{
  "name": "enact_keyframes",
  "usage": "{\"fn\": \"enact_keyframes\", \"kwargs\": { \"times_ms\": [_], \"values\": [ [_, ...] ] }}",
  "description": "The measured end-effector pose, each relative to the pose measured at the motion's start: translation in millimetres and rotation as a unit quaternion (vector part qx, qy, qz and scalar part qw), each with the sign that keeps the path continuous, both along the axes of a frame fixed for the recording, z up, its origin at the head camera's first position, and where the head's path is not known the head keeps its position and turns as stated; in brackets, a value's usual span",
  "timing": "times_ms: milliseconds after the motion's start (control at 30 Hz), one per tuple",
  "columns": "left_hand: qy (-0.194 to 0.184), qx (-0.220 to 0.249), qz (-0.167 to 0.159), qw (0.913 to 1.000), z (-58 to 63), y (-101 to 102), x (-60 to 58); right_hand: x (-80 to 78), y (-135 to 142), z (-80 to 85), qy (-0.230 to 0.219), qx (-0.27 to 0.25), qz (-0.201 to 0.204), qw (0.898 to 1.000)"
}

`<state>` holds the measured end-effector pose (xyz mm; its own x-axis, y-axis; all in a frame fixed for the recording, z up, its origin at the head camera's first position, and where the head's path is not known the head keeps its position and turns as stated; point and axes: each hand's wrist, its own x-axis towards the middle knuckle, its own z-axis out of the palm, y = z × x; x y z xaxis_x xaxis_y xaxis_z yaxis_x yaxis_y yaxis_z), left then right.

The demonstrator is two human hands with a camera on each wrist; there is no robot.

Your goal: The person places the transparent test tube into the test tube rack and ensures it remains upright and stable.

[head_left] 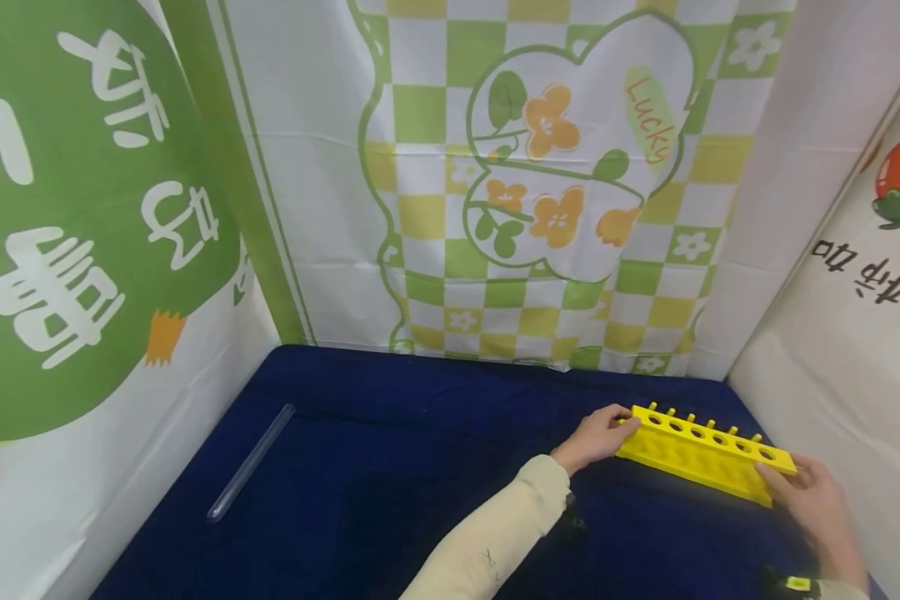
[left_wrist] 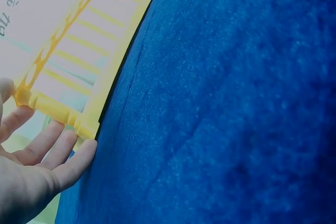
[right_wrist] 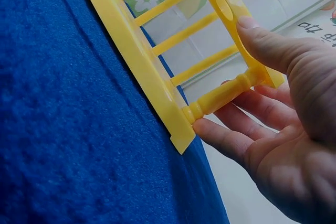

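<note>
A yellow plastic test tube rack [head_left: 705, 454] stands at the right of the dark blue cloth, with a row of round holes along its top and several pegs behind. My left hand [head_left: 596, 435] grips its left end, thumb on the top bar and fingers along the end post, as the left wrist view shows. At the other end my right hand [head_left: 813, 496] holds the rack, its thumb [right_wrist: 257, 32] over the holed top bar and its fingers around the turned post [right_wrist: 220, 98]. The rack's base is right at the cloth in both wrist views.
A clear glass test tube [head_left: 251, 462] lies slantwise on the blue cloth [head_left: 390, 467] at the left. Printed white and green curtains [head_left: 322, 167] close in the back and both sides of the table.
</note>
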<state>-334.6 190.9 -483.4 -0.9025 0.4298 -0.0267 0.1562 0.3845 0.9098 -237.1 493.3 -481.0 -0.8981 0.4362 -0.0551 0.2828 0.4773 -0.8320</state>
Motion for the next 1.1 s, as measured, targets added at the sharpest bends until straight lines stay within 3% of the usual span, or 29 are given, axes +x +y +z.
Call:
{"fn": "enact_keyframes", "kwargs": {
  "times_ms": [233, 400, 700, 933, 1100],
  "values": [
    [-0.006, 0.007, 0.005, 0.9999, 1.2, 0.3, 1.7, -1.6, -1.9, 2.6, 0.026, -0.03, -0.013, 0.999],
    [-0.014, 0.016, 0.005, 0.9998, 1.9, 1.3, 3.6, 0.4, -0.3, 5.0, 0.015, -0.01, -0.016, 1.0],
    [-0.028, 0.02, 0.005, 0.9994, 1.7, -11.3, 5.8, -2.0, -2.1, -2.9, 0.005, -0.005, 0.016, 1.0],
    [-0.023, 0.02, 0.01, 0.9995, -1.3, -13.1, 7.8, -0.3, -1.6, -9.7, 0.06, -0.038, 0.016, 0.997],
    [-0.02, 0.022, 0.008, 0.9995, -2.2, -16.0, 7.7, -4.7, -0.9, -9.3, 0.053, -0.028, 0.017, 0.998]
  ]
}}
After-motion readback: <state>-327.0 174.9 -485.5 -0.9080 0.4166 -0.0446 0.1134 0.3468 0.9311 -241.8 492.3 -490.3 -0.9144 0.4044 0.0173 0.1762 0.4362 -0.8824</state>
